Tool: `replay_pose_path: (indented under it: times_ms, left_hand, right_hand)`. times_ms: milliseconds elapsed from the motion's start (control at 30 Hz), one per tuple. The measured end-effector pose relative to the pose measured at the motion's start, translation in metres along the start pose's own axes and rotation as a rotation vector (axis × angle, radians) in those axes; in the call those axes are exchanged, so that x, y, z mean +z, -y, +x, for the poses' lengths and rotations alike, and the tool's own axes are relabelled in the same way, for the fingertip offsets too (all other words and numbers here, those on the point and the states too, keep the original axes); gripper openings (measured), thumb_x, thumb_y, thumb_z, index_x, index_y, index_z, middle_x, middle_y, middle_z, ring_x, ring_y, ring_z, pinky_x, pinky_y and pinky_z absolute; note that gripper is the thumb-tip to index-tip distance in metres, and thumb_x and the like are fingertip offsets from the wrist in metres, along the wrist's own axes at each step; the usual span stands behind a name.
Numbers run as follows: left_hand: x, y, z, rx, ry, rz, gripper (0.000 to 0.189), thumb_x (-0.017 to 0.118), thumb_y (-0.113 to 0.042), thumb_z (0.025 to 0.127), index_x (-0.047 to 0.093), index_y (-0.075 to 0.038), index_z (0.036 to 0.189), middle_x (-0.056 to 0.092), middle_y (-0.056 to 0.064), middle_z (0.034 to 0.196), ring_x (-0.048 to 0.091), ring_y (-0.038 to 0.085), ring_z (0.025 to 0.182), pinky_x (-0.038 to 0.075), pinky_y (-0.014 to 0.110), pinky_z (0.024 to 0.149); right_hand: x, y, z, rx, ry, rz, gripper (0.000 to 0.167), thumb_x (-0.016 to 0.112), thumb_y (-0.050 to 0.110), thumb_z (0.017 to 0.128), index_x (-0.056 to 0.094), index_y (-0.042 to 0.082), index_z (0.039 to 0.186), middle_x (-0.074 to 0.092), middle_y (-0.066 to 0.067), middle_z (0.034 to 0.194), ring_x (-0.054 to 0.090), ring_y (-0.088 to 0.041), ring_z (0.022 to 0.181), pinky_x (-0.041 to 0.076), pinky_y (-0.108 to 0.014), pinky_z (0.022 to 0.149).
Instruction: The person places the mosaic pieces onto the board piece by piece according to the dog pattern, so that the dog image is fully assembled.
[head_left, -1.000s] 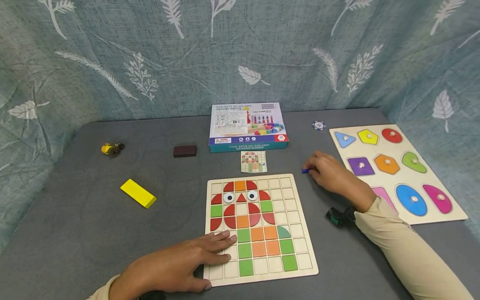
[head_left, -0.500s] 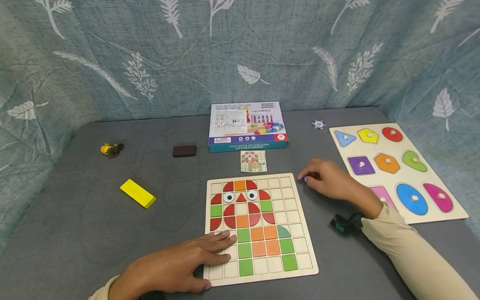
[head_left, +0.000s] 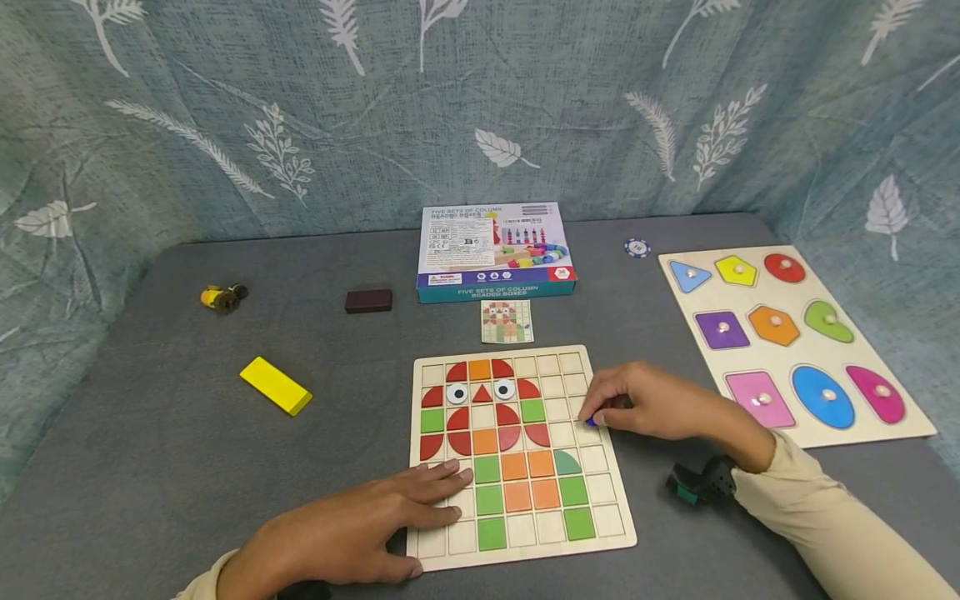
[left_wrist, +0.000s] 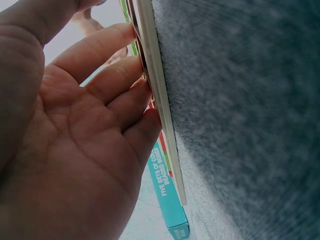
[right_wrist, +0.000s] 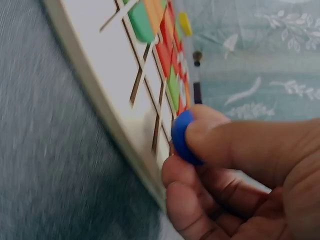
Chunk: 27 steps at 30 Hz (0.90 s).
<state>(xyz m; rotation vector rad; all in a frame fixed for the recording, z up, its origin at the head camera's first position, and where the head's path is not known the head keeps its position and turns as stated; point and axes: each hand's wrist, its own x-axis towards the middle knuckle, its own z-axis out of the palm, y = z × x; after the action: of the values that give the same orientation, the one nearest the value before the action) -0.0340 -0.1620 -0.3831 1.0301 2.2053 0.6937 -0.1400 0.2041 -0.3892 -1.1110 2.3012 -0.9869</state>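
A wooden grid board (head_left: 525, 533) lies at the front centre, partly filled with red, orange and green tiles and two eye tiles in an owl-like pattern. On its lower left part rests my left hand (head_left: 352, 525), fingers extended over the cells and thumb at the front edge. In the left wrist view the fingertips (left_wrist: 150, 117) touch the board's surface. My right hand (head_left: 660, 404) is over the board's right edge. It pinches a small blue tile with a curved edge (right_wrist: 182, 137) between thumb and fingers. A small pattern card (head_left: 507, 322) lies behind the board.
Behind the card lies a bead-set box (head_left: 495, 250). To the right is a knobbed shape-puzzle board (head_left: 765, 367), with a poker chip (head_left: 637, 248) near its far corner. On the left are a yellow block (head_left: 275, 386), a dark brown block (head_left: 368, 301) and a small yellow-and-black figure (head_left: 223, 297).
My right hand has moved from beside the board toward me and to the left, carrying the blue tile over the board's right edge. The left hand stays in place.
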Motion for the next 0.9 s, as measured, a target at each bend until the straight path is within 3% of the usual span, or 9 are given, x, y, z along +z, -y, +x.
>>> replay_pose_path:
  times_ms: [133,300,533,900]
  left_hand:
    - [0.0,0.0,0.0,-0.006,0.004,-0.003,0.056,0.074,-0.02,0.086,0.056,-0.017,0.139,0.031,-0.003,0.156,0.025,0.025,0.144,0.035,0.045,0.107]
    - [-0.001,-0.001,0.001,-0.023,0.013,-0.015,0.056,0.074,-0.021,0.086,0.056,-0.017,0.139,0.032,-0.005,0.155,0.025,0.023,0.144,0.037,0.045,0.106]
    - [-0.001,-0.002,0.001,-0.023,0.012,-0.005,0.055,0.074,-0.02,0.086,0.057,-0.017,0.138,0.033,-0.005,0.155,0.026,0.023,0.144,0.038,0.045,0.106]
    - [-0.001,-0.001,0.0,-0.004,0.003,0.003,0.056,0.074,-0.021,0.086,0.056,-0.017,0.139,0.033,-0.004,0.155,0.026,0.023,0.143,0.037,0.042,0.107]
  right_hand:
    - [0.004,0.005,-0.001,-0.028,-0.001,-0.02,0.018,0.067,-0.002,0.088,0.076,0.011,0.096,0.065,0.008,0.092,0.056,-0.008,0.079,0.049,-0.026,0.07]
    - [0.007,0.013,-0.004,0.015,0.002,-0.045,0.019,0.067,-0.003,0.086,0.076,0.011,0.096,0.065,0.008,0.092,0.056,-0.007,0.081,0.05,-0.027,0.071]
    - [0.015,0.02,-0.008,0.027,0.07,-0.012,0.019,0.068,-0.001,0.087,0.076,0.014,0.095,0.063,0.011,0.09,0.054,-0.004,0.077,0.05,-0.024,0.068]
    - [0.019,0.023,-0.007,-0.06,0.14,-0.035,0.02,0.067,-0.004,0.084,0.076,0.013,0.091,0.06,0.01,0.084,0.049,-0.001,0.071,0.046,-0.02,0.062]
